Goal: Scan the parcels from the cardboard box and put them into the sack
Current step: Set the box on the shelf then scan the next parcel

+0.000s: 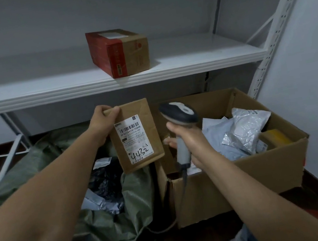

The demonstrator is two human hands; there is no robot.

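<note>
One scanner (178,113), one sack (101,232), one held parcel (131,112), one box (239,182) — one carton (127,55).

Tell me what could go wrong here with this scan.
The left hand pinches only the top corner of the flat brown cardboard envelope, so it might swing or slip. The grey handheld scanner in the right hand has a cable trailing down the front of the open cardboard box, which could snag.

Matt cardboard envelope (135,135), crinkled glossy mailers (242,129), perhaps plastic.

Left hand (101,124), right hand (191,139): fingers (113,111) curled.
</note>
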